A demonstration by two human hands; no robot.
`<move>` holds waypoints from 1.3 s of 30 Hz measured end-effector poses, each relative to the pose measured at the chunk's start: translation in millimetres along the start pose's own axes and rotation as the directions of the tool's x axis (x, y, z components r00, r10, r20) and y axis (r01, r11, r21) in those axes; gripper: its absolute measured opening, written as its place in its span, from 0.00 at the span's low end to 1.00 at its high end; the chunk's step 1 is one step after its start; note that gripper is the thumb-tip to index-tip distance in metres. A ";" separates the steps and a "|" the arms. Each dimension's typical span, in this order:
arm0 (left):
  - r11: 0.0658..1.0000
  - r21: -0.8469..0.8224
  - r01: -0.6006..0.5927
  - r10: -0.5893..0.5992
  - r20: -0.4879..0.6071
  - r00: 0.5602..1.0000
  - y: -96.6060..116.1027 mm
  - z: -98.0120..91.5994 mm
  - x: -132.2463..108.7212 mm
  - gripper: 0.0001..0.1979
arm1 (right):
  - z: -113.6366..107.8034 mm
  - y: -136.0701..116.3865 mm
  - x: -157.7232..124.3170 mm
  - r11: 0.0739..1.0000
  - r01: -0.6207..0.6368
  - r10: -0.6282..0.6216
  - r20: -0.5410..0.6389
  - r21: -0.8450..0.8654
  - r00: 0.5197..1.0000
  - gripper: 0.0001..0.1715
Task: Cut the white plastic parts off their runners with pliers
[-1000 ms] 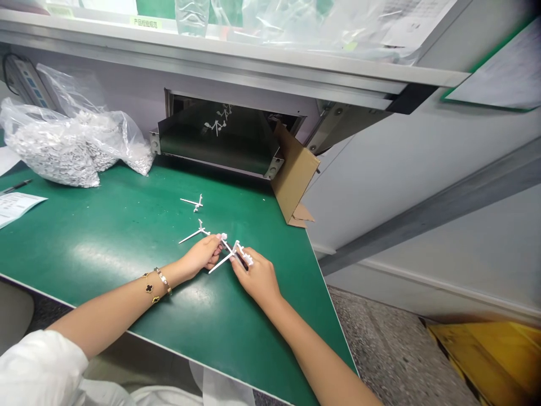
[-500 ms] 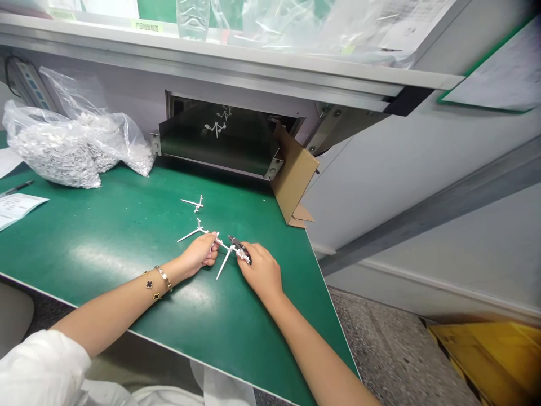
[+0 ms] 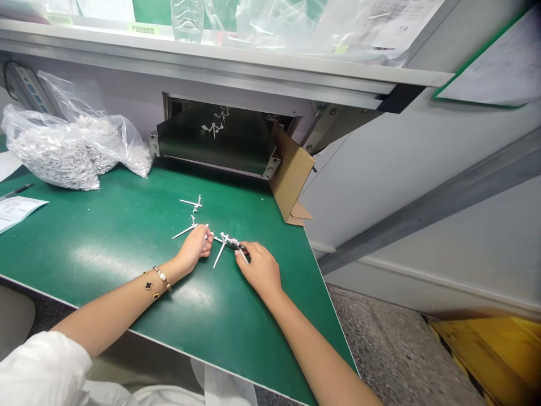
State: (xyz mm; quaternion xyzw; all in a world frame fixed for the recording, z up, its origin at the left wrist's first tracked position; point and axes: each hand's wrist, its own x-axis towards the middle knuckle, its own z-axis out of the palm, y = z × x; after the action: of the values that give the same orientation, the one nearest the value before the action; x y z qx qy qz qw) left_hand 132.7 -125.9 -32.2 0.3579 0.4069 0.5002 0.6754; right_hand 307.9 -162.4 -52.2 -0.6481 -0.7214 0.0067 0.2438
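My left hand (image 3: pixel 194 248) is closed on one end of a white plastic sprue piece (image 3: pixel 220 250) that lies low over the green table (image 3: pixel 105 242). My right hand (image 3: pixel 258 268) is closed on a small dark cutter (image 3: pixel 242 250) whose tip meets the other end of that piece. A second white sprue (image 3: pixel 184 230) lies just beyond my left hand, and a third (image 3: pixel 191 202) lies further back.
A dark conveyor belt (image 3: pixel 215 141) with white parts (image 3: pixel 214 123) on it opens at the back. A cardboard flap (image 3: pixel 289 177) stands at its right. A clear bag of white parts (image 3: pixel 67 149) sits back left. Papers (image 3: pixel 14 208) and a pen (image 3: pixel 14 190) lie at the left edge.
The sprue piece turned between my hands and both hands moved slightly away from me. My left hand now reaches the sprue lying behind it.
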 end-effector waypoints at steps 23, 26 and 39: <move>0.037 0.966 -0.257 0.235 0.242 0.941 5.8 -20.9 7.0 0.08 | -3.9 -2.1 -0.4 0.999 -0.038 0.036 0.052 0.033 0.998 0.14; 0.410 0.858 -0.309 0.342 0.169 0.924 5.3 -18.8 8.5 0.08 | -3.1 -1.1 -1.2 0.998 -0.042 0.040 0.033 0.051 0.999 0.13; 0.987 -0.037 0.159 -0.154 0.112 0.982 0.8 -0.7 -6.0 0.15 | -4.4 -14.0 -6.3 0.947 0.033 -0.027 -0.023 0.320 0.999 0.13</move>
State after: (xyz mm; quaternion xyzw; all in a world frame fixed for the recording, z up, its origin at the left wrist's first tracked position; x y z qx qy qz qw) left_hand 130.8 -131.4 -30.6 0.3360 0.3849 0.4346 0.7417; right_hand 296.7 -171.8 -46.0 -0.5891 -0.7181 0.1142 0.3525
